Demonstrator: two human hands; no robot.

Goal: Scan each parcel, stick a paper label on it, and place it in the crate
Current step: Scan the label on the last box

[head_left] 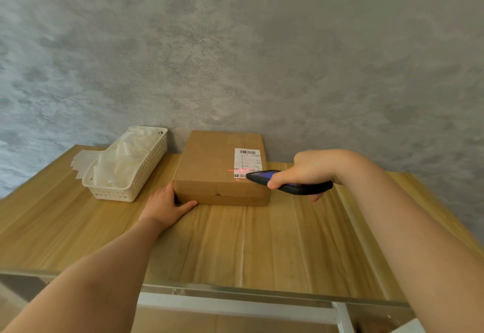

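We are working at the desk [235, 241], where the parcel [214, 167] is lying flat just beyond our left grip [167, 201], which is resting relaxed against its near corner. Our right grip [311, 167] is clasping the scanner [288, 183], shining red light onto the shipping label [247, 161]; a white basket [131, 173] is sitting left of both.

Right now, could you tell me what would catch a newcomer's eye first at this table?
Probably the red scan line glowing on the white shipping label atop the cardboard parcel at the table's far edge. The right hand aims a dark handheld scanner at it, while the left hand steadies the parcel's near left corner. Left of it sits a white basket of paper slips.
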